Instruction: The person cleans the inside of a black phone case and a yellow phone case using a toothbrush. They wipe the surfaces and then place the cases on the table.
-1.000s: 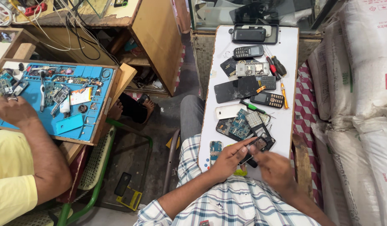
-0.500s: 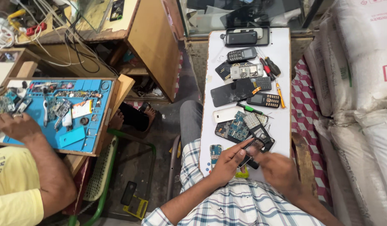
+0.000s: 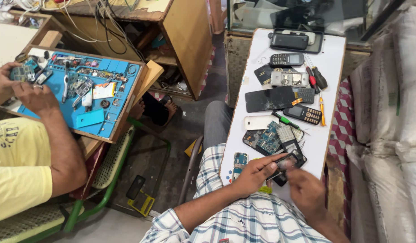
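Left hand (image 3: 255, 173) and right hand (image 3: 307, 191) both closed on small black phone frame (image 3: 286, 163) at near end of white desk (image 3: 336, 54). Frame just near of circuit boards (image 3: 266, 139). Black tray (image 3: 297, 42) at far end of desk holds dark phone. Keypad phones, screwdrivers (image 3: 317, 78), black screen panel (image 3: 270, 99) fill desk middle; bare strips along left and right edges. Sacks (image 3: 397, 112) close to right edge. At left, another person's hands over blue mat (image 3: 89, 119) in wooden tray, crowded with small parts.
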